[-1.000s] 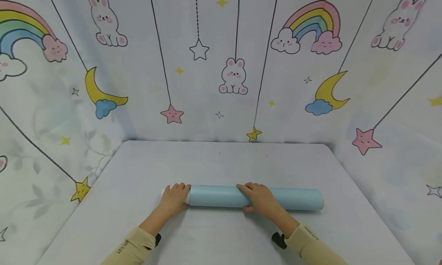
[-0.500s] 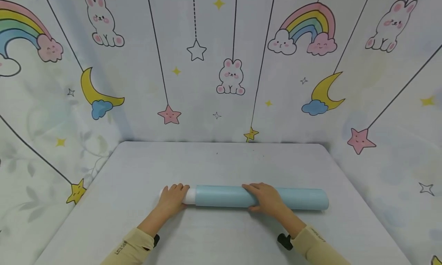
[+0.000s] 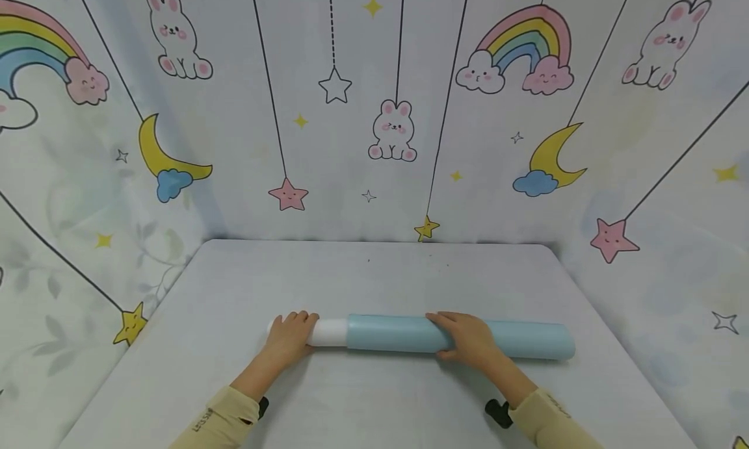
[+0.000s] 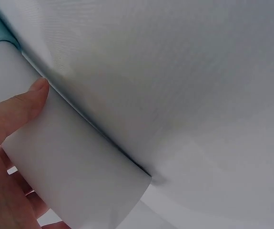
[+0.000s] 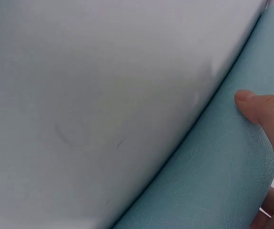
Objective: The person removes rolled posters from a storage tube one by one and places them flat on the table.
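A light blue rolled sheet (image 3: 386, 334), with a creased leather-like surface in the right wrist view, lies sideways on the white table around a white tube (image 3: 330, 333). The tube sticks out of its left end. My left hand (image 3: 289, 338) grips the bare tube near its left end, thumb (image 4: 29, 102) on the near side and fingers reaching over to the far side. Around the middle of the blue roll, my right hand (image 3: 468, 340) is curled, its thumb (image 5: 258, 106) along the near side. The part of the tube inside the roll is hidden.
The white table (image 3: 374, 280) has a rounded back edge and a few dark specks at the back. Fabric walls (image 3: 246, 65) printed with rainbows, moons, stars and rabbits stand on its left, back and right sides.
My right hand has moved to the right along with the blue roll. A longer stretch of white tube now shows between it and my left hand, which has stayed nearly still.
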A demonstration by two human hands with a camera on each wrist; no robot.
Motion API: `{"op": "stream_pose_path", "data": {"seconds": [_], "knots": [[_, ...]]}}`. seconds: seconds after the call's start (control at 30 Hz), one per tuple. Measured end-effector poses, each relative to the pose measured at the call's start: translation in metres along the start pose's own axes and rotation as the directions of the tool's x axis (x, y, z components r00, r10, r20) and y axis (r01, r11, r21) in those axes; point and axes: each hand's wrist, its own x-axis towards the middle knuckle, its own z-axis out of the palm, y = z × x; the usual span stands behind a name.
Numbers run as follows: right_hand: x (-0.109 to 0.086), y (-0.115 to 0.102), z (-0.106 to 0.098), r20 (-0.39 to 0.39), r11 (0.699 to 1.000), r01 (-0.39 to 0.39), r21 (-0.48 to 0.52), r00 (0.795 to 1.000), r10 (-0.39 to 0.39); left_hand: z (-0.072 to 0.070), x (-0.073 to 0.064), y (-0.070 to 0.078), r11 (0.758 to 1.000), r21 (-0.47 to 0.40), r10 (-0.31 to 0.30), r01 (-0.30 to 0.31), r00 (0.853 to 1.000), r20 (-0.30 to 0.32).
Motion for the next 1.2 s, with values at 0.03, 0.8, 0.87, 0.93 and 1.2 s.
{"op": "stream_pose_path", "data": {"seconds": [0.03, 0.8, 0.87, 0.93, 1.2], "knots": [[-0.001, 0.001, 0.0, -0.002, 1.0, -0.005, 0.002, 1.0, 0.005, 0.0, 0.0, -0.001, 1.0, 0.002, 0.002, -0.002, 1.0, 0.0], [-0.022, 0.033, -0.008, 0.01, 0.996, -0.087, 0.02, 0.996, 0.087, -0.005, -0.003, -0.006, 1.0, -0.02, 0.0, 0.0, 1.0, 0.008], [-0.024, 0.035, -0.009, 0.007, 0.996, -0.086, 0.026, 0.996, 0.086, -0.005, -0.004, -0.006, 1.0, -0.02, -0.002, 0.003, 1.0, 0.011], [-0.026, 0.037, -0.01, 0.004, 0.995, -0.09, 0.032, 0.996, 0.09, -0.006, -0.004, -0.007, 1.0, -0.022, -0.004, 0.004, 1.0, 0.012], [-0.031, 0.046, -0.013, 0.028, 0.993, -0.104, 0.052, 0.994, 0.103, -0.003, -0.006, -0.01, 0.999, -0.025, -0.022, 0.023, 0.999, 0.023]]}}
